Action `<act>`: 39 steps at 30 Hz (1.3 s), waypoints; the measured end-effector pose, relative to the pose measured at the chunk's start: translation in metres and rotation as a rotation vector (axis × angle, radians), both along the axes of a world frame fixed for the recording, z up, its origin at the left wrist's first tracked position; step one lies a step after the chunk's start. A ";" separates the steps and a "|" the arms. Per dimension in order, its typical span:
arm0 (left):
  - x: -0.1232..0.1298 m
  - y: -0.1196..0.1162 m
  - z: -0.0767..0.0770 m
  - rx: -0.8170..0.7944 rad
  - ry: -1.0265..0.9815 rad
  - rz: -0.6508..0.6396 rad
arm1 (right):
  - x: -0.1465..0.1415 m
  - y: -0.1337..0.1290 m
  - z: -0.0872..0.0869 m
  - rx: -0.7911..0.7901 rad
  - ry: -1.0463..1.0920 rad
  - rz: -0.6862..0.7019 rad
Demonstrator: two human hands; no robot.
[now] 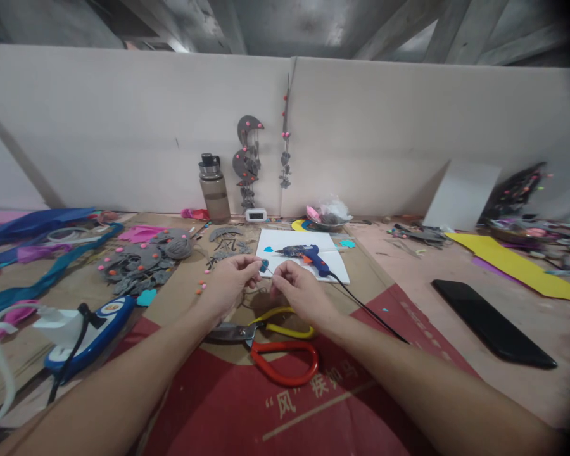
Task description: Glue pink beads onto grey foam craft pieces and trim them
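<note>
My left hand (235, 278) is closed in a pinch on a small dark blue-grey felt piece (265, 265). Just right of it, the closed fingers of my right hand (297, 286) pinch a thin thread (270, 272) that runs to the felt piece; whether a needle is on it cannot be made out. Beneath both hands, scissors (285, 366) with one red and one yellow handle lie on red-printed cardboard (209, 405). Behind the hands, a blue glue gun (316, 258) rests on a white pad (339, 272), near a small blue felt heart (268, 249).
At left are grey felt pieces with pink balls (137, 259) and a blue power strip (109, 326) with cables. A bottle (215, 193) and a small digital clock (255, 215) stand by the partition. A black phone (491, 323) and yellow felt (517, 263) lie at right.
</note>
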State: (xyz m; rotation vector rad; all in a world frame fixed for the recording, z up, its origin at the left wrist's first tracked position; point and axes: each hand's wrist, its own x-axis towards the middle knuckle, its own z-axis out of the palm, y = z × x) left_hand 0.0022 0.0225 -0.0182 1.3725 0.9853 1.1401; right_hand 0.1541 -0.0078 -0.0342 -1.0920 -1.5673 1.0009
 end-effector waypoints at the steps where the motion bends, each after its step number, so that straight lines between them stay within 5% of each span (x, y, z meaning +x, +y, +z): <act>1: 0.000 0.001 0.000 0.001 -0.006 0.010 | -0.001 0.000 0.000 -0.031 0.030 0.028; 15: -0.035 0.039 0.007 0.087 -0.237 0.295 | 0.006 -0.003 0.015 0.164 -0.205 0.013; 19: -0.029 0.029 0.010 0.060 -0.171 0.236 | 0.008 -0.007 0.026 0.378 -0.410 0.091; 25: -0.013 0.009 0.006 0.044 -0.007 0.018 | 0.013 -0.004 0.022 0.455 -0.427 -0.232; 28: -0.010 0.003 0.006 0.050 0.070 -0.021 | 0.014 -0.002 0.020 0.455 -0.394 -0.262; 39: 0.004 -0.018 0.021 0.107 0.311 0.066 | 0.010 -0.007 0.018 0.432 -0.440 -0.210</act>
